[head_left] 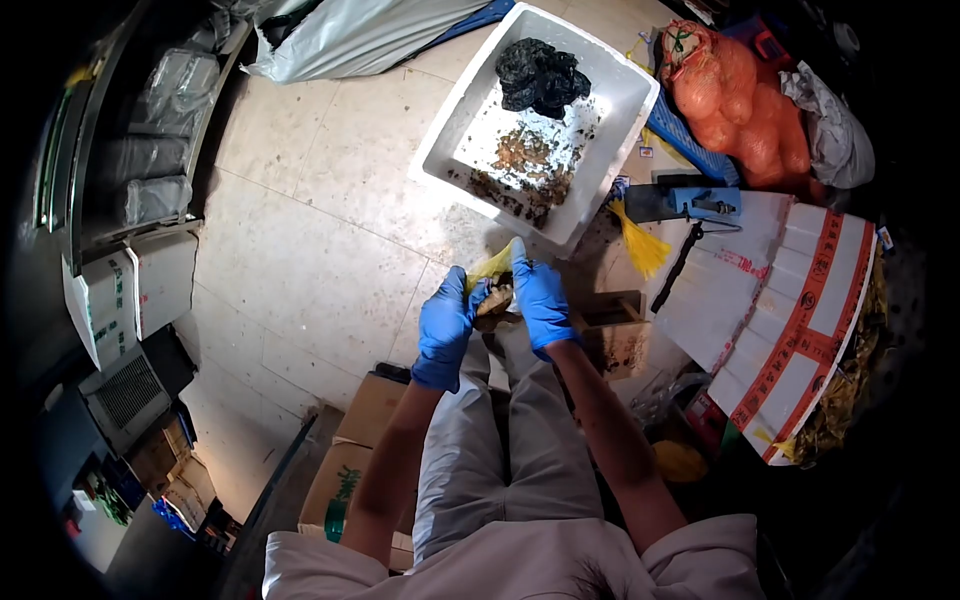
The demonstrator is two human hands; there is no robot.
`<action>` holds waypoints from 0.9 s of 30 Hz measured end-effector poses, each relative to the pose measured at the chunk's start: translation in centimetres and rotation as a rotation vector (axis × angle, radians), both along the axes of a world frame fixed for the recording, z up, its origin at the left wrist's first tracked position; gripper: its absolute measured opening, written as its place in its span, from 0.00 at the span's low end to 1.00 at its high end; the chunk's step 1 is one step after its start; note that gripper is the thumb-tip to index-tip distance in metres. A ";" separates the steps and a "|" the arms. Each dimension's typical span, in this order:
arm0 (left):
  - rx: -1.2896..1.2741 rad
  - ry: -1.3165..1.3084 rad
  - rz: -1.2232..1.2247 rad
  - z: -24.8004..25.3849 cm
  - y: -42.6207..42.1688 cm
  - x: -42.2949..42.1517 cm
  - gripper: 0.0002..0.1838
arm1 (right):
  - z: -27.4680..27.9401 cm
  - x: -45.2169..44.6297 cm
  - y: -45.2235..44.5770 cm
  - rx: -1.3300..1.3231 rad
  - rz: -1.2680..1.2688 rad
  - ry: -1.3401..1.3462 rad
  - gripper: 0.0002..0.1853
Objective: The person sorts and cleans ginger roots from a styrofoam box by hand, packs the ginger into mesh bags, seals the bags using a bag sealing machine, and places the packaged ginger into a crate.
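Both my hands wear blue gloves and meet in front of my knees. My left hand [445, 325] is closed on one side of a yellow bag [490, 266], which looks like netting. On the other side my right hand [541, 305] grips the same bag, its thumb raised along the edge. Between the hands shows a brownish lump [494, 302], in or against the bag; its kind I cannot make out. Just beyond them stands a white foam box [436, 150] with brown scraps [525, 150] and a crumpled black plastic bag [540, 78] inside.
Orange net sacks [735, 100] of round things lie at the far right. Nearer are yellow netting strands [640, 240], flattened white boxes with red tape [785, 290], and a wooden stool [612, 335]. Cardboard boxes [365, 420] stand at my left; a shelf [150, 130] lines the left side.
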State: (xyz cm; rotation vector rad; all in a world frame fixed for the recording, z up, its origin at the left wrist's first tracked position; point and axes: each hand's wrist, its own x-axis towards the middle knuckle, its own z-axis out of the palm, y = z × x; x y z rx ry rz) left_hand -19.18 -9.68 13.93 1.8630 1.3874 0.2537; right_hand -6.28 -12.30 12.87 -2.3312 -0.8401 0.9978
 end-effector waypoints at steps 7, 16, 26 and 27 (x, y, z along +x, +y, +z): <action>0.311 0.284 -0.114 -1.7 -1.0 -1.9 0.03 | -3.6 0.3 -1.1 -0.228 -0.147 0.250 0.39; -0.352 -0.853 0.897 -5.7 -2.0 -2.5 0.09 | -2.4 -1.9 -0.1 -0.136 0.033 0.103 0.31; 0.005 -0.268 0.360 -4.6 -0.1 -4.3 0.06 | -4.4 -1.1 -1.1 0.390 -0.306 0.256 0.14; 0.064 -0.193 0.259 -4.4 0.3 -4.8 0.06 | -4.3 -1.4 -1.1 0.376 -0.313 0.253 0.14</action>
